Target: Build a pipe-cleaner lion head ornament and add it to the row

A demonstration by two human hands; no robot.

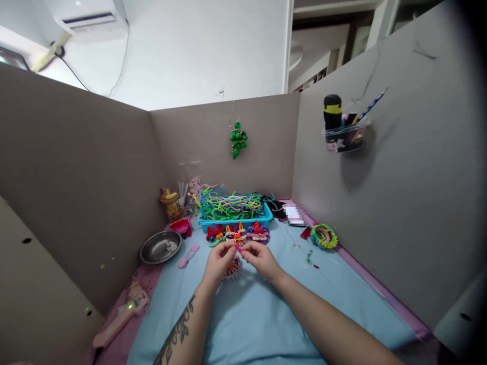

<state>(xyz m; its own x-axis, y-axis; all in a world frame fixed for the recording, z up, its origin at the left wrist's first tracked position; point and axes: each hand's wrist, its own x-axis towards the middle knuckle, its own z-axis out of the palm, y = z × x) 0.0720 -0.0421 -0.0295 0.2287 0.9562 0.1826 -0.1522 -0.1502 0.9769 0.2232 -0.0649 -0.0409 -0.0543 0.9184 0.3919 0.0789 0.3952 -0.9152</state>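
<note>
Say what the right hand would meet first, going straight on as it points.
Most likely the left hand, just past the small pink piece at the fingertips; the right hand points up and leftward at it. Exact depth there is hard to judge.

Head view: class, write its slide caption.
Left hand and right hand hold a small pink piece above a blue cloth, before a turquoise tray of colourful strands.
</note>
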